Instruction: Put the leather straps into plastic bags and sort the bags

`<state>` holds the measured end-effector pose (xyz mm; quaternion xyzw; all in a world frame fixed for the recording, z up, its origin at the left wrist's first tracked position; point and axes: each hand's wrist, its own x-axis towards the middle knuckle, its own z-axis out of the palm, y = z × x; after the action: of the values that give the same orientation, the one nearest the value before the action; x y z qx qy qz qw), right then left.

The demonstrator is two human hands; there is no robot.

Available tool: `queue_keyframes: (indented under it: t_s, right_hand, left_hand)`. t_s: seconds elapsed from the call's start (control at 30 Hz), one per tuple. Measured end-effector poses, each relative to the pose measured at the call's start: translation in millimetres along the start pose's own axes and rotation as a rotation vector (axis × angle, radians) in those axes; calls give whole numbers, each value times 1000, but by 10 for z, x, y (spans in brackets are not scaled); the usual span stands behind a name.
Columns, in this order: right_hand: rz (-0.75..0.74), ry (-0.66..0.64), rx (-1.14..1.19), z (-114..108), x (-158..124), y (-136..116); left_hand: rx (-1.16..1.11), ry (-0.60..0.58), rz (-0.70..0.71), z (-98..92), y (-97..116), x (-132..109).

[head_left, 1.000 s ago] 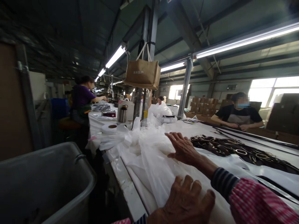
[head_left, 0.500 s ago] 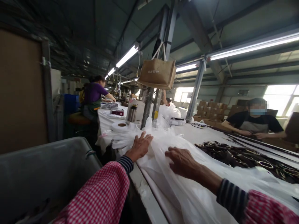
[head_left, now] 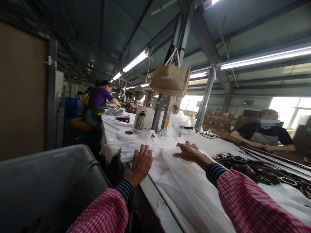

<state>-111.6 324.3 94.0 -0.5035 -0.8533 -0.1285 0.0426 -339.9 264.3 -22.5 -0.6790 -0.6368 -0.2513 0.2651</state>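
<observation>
Presently we find the white film (head_left: 187, 187) stretched along the near side of the tabletop (head_left: 206, 141), its far end bunched toward the metal post (head_left: 185, 32). Our left hand (head_left: 141, 161) lies palm down at the film's left margin, beside a white stack (head_left: 126, 152); its fingers are extended and side by side, thumb hidden. Our right hand (head_left: 189, 151) is over the opposite side, fingers loosely bent and spread, thumb apart, pinching nothing that we can see; contact with the film: cannot tell. We judge the wide stance suits so limp a sheet, since one hand alone would let it crumple. Other placements: the white roll (head_left: 121, 135) lies flat on its side, presumably so that it cannot wander; dark straps (head_left: 257, 171) are heaped to the right, beyond our right forearm; the tan bag (head_left: 170, 80) hangs from the post, which keeps it off the tabletop; the grey bin (head_left: 55, 165) is beside the tabletop's left edge, likely for easy reach
</observation>
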Motion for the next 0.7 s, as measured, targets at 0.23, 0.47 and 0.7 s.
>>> queue_keyframes:
  t_s: [0.23,0.47,0.7]
  right_hand:
    - [-65,71,-94,101,-362,-332]
    - [-175,109,-57,140,-475,-538]
    - [96,214,183,224,-68,-520]
  left_hand:
    - [-9,-67,300,27,27,219]
    - [100,-137,38,-167,-208,213]
    - [96,-175,-34,-177,-374,14]
